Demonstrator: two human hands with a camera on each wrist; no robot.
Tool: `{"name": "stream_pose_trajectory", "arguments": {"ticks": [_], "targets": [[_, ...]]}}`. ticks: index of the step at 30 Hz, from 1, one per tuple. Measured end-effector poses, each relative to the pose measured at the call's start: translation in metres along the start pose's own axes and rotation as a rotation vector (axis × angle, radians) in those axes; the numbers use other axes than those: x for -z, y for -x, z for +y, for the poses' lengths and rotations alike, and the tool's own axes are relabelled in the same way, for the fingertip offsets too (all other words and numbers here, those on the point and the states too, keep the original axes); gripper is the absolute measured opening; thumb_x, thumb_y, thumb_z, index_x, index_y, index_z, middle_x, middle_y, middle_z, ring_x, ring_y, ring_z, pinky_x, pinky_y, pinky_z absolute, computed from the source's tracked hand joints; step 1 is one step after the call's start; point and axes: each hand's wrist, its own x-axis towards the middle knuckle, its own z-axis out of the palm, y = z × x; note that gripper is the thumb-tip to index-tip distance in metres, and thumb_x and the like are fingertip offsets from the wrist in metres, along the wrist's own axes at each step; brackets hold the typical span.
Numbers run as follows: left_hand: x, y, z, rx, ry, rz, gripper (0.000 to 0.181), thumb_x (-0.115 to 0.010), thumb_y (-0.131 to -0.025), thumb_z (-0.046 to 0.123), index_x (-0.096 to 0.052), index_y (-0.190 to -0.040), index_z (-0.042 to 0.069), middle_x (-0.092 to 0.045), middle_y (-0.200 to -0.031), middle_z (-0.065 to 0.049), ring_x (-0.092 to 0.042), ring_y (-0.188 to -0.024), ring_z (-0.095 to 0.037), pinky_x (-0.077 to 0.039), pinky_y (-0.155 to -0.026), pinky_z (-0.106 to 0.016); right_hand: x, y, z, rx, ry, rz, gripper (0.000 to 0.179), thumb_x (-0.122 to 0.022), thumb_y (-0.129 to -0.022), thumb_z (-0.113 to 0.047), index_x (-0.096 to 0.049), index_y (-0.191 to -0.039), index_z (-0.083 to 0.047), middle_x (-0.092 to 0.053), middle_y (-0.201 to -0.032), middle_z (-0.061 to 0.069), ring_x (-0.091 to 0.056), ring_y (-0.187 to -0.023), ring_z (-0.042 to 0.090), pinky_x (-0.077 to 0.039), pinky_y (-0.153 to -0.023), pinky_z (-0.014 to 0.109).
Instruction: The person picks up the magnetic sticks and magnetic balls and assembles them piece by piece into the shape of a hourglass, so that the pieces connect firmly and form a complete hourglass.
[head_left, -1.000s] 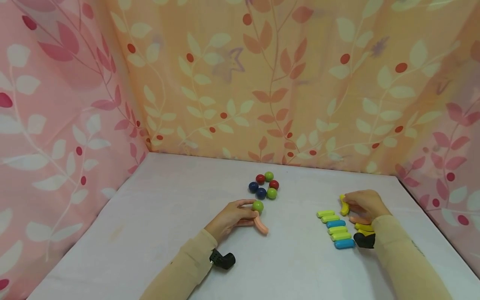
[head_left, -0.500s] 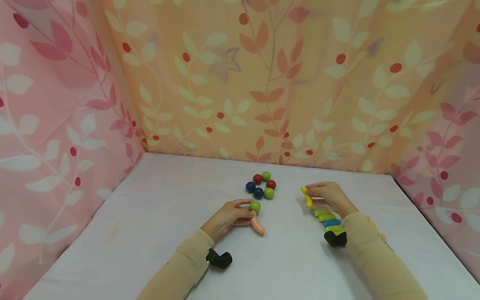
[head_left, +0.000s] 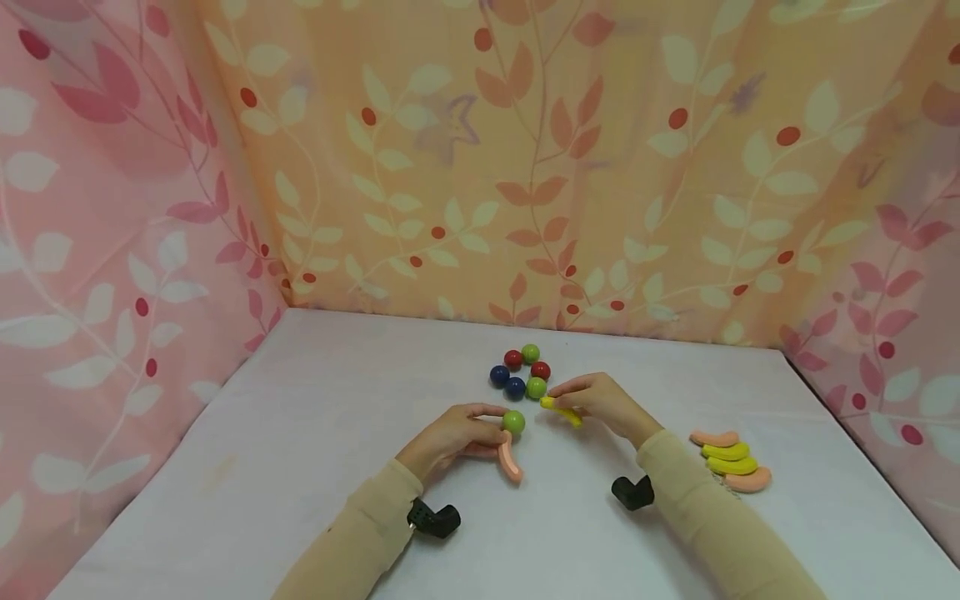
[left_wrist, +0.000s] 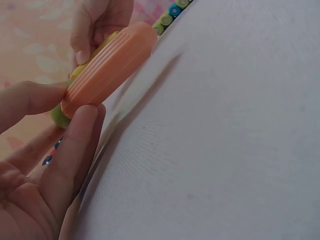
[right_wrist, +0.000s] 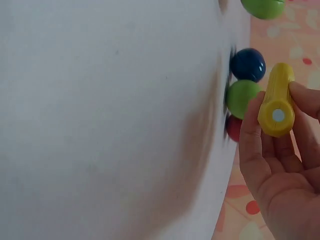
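In the head view my left hand [head_left: 459,435] holds a green ball [head_left: 513,422] and a curved peach magnetic rod [head_left: 509,458] whose upper end is at the ball. The left wrist view shows the ridged peach rod [left_wrist: 112,70] pinched between finger and thumb, the green ball [left_wrist: 60,115] partly hidden behind it. A curved yellow magnetic rod [head_left: 564,412] is pinched by my right hand [head_left: 611,408], just right of the left hand's ball and apart from it. Its pale round end faces the right wrist camera, where the yellow rod [right_wrist: 278,100] appears end-on.
Beyond the hands, several red, blue and green balls [head_left: 515,388] lie in a cluster. Peach and yellow curved rods [head_left: 727,451] lie side by side at right. Straight green and blue rods [left_wrist: 174,10] show in the left wrist view; my right arm hides them in the head view.
My right hand has carried the yellow rod leftward from the right-hand rods to near the balls. The left hand has stayed nearly still, keeping the green ball and peach rod.
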Motion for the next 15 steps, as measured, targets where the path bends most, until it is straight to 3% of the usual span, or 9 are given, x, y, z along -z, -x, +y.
{"name": "stream_pose_trajectory", "arguments": {"ticks": [4,15], "targets": [[0.0,0.002,-0.001,0.0,0.001,-0.004,0.049,-0.076,-0.085,0.012,-0.062,-0.132,0.006,-0.074,-0.109,-0.011,-0.072,-0.089,-0.014,-0.061,-0.082,-0.03,-0.008,-0.003,0.0,0.035,0.016,-0.028,0.027,-0.07,-0.09,-0.018,-0.075,-0.113,-0.005,-0.073,-0.112,0.009,-0.059,-0.087,0.016,-0.049,-0.074,0.024],[-0.001,0.001,0.0,-0.008,0.009,-0.024,0.048,-0.076,-0.086,0.012,-0.063,-0.132,0.006,-0.074,-0.11,-0.013,-0.073,-0.09,-0.014,-0.061,-0.082,-0.032,-0.017,-0.006,-0.006,0.08,0.049,-0.067,0.022,-0.069,-0.09,-0.015,-0.076,-0.108,-0.005,-0.074,-0.112,0.009,-0.057,-0.087,0.017,-0.048,-0.075,0.023]]}}
